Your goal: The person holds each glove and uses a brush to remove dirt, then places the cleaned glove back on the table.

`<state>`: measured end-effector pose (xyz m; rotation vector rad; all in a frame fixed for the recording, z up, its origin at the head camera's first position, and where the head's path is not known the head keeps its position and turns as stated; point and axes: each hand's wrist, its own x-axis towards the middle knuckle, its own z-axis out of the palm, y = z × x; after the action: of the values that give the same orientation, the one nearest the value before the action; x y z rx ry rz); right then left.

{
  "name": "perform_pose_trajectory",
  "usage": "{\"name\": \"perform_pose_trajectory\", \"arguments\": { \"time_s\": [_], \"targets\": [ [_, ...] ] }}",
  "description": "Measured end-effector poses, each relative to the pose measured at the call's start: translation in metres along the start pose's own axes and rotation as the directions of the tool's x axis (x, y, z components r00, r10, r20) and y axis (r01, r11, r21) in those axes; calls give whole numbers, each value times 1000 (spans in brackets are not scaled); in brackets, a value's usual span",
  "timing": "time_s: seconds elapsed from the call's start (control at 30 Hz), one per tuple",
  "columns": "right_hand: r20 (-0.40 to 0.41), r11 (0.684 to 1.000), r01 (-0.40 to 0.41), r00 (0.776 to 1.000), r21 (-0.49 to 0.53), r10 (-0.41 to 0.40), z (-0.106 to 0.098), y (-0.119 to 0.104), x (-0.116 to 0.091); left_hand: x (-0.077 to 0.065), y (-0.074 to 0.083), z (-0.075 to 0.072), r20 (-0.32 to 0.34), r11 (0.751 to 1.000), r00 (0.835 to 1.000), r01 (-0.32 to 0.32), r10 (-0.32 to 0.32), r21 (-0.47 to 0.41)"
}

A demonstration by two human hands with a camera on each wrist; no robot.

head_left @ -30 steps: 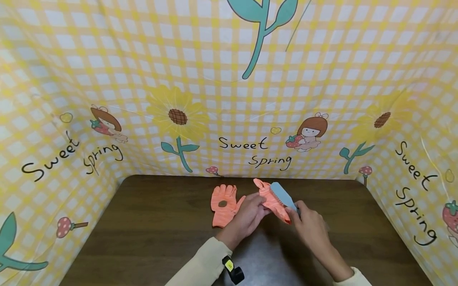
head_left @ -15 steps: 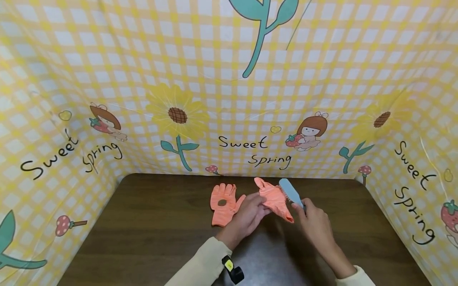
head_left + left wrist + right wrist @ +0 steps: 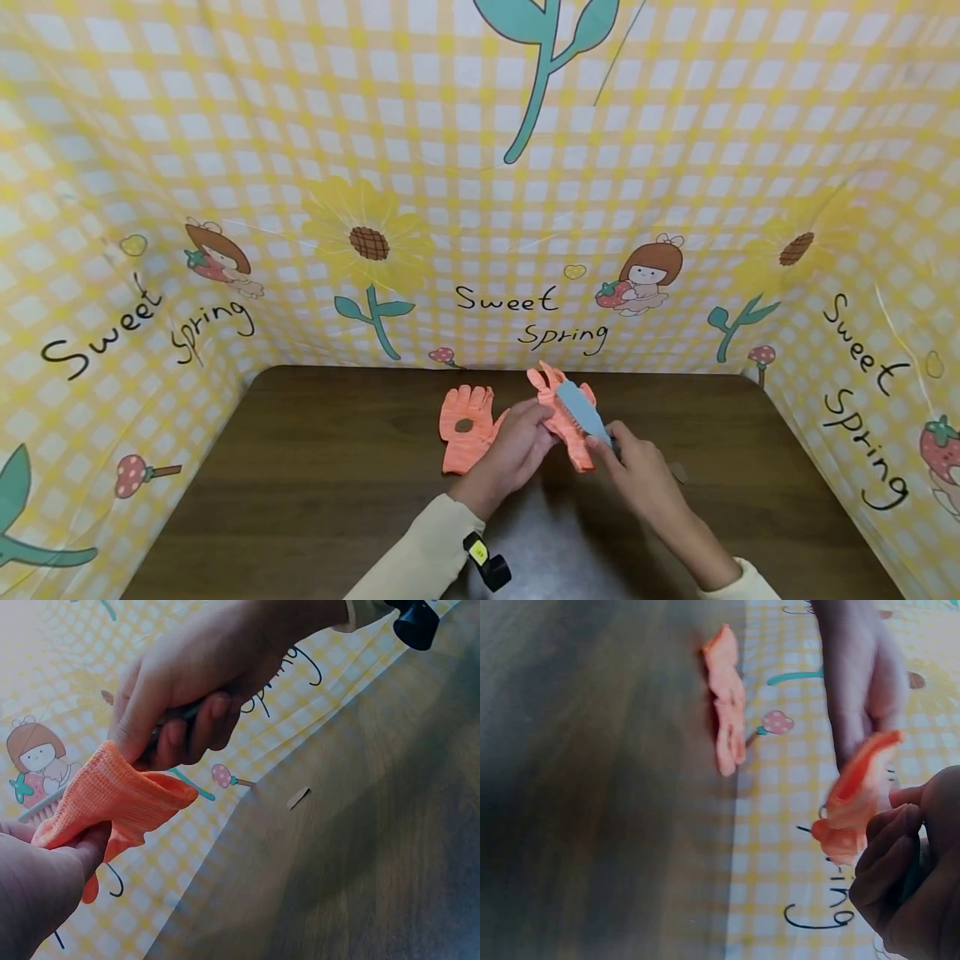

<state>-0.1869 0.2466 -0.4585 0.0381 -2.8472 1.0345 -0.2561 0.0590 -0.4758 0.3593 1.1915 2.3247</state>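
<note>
An orange knit glove (image 3: 567, 435), raised off the table, is gripped by my left hand (image 3: 519, 440), thumb on top. My right hand (image 3: 647, 468) holds a light blue brush (image 3: 579, 408) by its dark handle. The brush head lies over the glove, bristles toward the fabric. In the left wrist view the glove's cuff (image 3: 142, 791) gapes toward the right hand (image 3: 191, 682), whose fingers curl round the handle. Most of the brush is hidden there behind the glove. In the right wrist view the held glove (image 3: 859, 787) hangs between both hands.
A second orange glove (image 3: 467, 437) with a brown oval patch (image 3: 464, 426) lies flat on the dark wooden table (image 3: 330, 483), left of my hands. A small brown flat piece (image 3: 298, 798) lies on the table to the right. Yellow checked cloth (image 3: 480, 192) walls the back and sides.
The brush first shifts right to the glove's edge, then returns left over its middle. The held glove has turned more upright, its fingers spreading at the top. The second glove stays put.
</note>
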Motion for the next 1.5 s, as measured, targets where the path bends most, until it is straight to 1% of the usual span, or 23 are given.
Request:
{"name": "perform_pose_trajectory", "arguments": {
  "time_s": [0.07,0.2,0.33,0.6,0.73,0.87,0.93,1.03,1.1,1.23,1.33,1.43,1.5],
  "targets": [
    [7,1000,-4,1000,-13,4,3,0,0,0,0,0,0,1000,1000,0,0,-3],
    [-47,998,7,999,-66,-10,5,3,-1,0,-2,0,-9,1000,1000,5,-5,-21],
    [-79,996,8,997,-91,-16,6,7,0,0,-5,0,-9,1000,1000,11,-11,-4],
    [-92,994,-70,994,-87,62,3,10,1,0,-7,2,-13,1000,1000,22,-22,17],
    [-92,990,-106,991,-98,98,0,10,1,0,-8,4,-25,999,999,31,-31,15],
    [-97,989,-120,989,-90,111,-1,11,0,-1,-11,6,-48,999,998,48,-47,10],
    [-101,990,-119,989,-75,111,-2,12,0,-2,-11,6,-45,999,998,51,-50,11],
    [-114,990,-127,986,-61,119,-6,15,1,-2,-11,6,-27,999,999,43,-42,14],
    [-125,990,-136,984,-44,130,-9,18,2,-2,-10,6,-6,1000,1000,26,-26,16],
    [-131,988,-153,980,-17,150,-13,22,2,-2,-6,5,9,1000,1000,-13,13,1],
    [-122,990,-134,983,31,137,-13,20,1,-2,-4,4,1,1000,1000,-16,16,4],
    [-96,994,-78,992,78,86,-9,15,-1,-1,-3,5,1,1000,1000,4,-4,15],
    [-64,996,-39,997,83,44,-6,11,-3,-2,-3,7,7,1000,1000,21,-21,13]
  ]
}}
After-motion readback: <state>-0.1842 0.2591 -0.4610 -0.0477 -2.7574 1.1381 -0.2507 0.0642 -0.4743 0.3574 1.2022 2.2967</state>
